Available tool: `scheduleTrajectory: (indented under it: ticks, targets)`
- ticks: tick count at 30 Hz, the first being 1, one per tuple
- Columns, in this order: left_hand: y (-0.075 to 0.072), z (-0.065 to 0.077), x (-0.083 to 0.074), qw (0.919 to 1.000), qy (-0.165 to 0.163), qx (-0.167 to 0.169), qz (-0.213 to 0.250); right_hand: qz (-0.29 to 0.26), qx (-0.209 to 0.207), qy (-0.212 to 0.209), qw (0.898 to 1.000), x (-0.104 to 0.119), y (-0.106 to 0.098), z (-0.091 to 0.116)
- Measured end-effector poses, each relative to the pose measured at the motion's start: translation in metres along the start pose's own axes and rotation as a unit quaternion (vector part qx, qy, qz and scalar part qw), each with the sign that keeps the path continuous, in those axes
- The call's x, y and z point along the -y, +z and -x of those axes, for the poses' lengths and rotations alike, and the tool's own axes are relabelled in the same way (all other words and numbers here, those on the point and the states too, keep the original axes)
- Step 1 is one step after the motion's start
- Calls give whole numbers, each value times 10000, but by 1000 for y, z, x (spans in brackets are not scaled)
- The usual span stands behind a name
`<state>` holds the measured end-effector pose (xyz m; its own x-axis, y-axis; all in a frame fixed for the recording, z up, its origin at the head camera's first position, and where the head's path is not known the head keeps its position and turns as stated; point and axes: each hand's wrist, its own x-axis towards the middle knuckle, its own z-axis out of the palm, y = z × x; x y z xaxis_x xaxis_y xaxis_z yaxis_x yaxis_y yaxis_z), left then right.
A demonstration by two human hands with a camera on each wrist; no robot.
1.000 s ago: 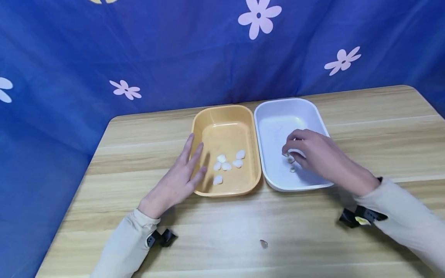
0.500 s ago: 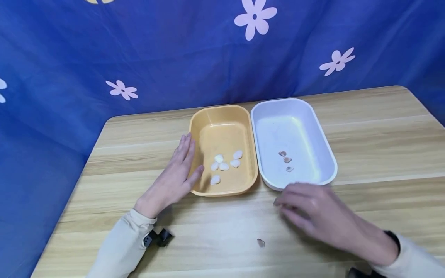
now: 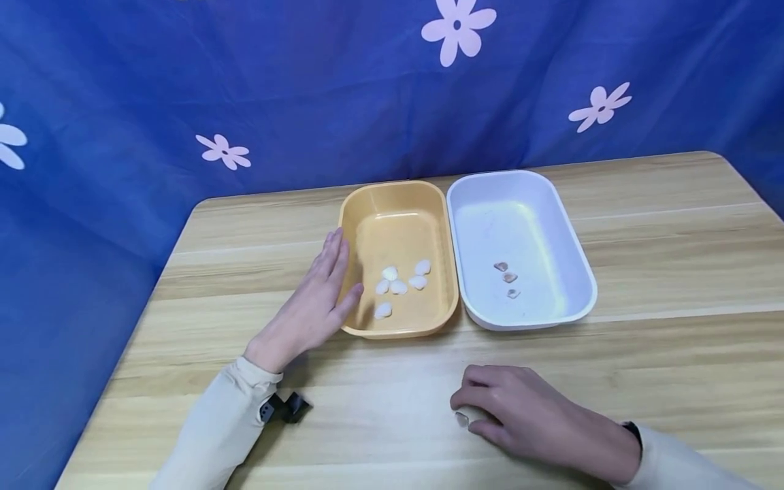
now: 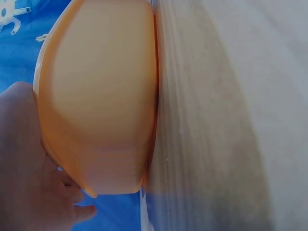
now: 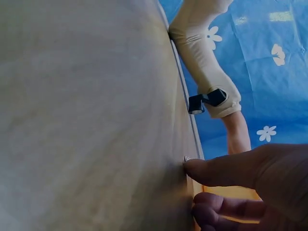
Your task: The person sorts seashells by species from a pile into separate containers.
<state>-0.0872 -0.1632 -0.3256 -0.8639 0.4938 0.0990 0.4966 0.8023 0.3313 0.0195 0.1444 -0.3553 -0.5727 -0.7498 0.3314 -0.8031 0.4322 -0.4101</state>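
In the head view, my right hand is low over the front of the table, its thumb and index fingertip pinching a small brown seashell at the wood surface. In the right wrist view the thumb covers most of that shell. My left hand rests with straight fingers along the left rim of an orange tray; the left wrist view shows the hand against the tray's outer side. Several white shells lie in the orange tray. Three brown shells lie in the white tray.
The two trays stand side by side at the back of the wooden table. A blue curtain with white flowers hangs behind it. A small black camera on the left wrist sits close above the table.
From over the white tray, my right hand has come forward and left to the shell on the table and closed its fingertips there. The left hand has settled against the orange tray's rim.
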Motion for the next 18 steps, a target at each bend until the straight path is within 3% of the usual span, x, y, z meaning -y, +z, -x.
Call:
scheduleTrajectory:
  ticks: [6,10,18]
  targets:
    - [-1,0,2,10000,-7,-3,-12,-217,-31,-480,9986,-5,5,0]
    - [0,-2,2,10000,30,-33,-11,-325,4,-404,9987,-8,5,1]
    - [2,-3,1,10000,27,-32,8,142,226,-578,9980,-8,4,1]
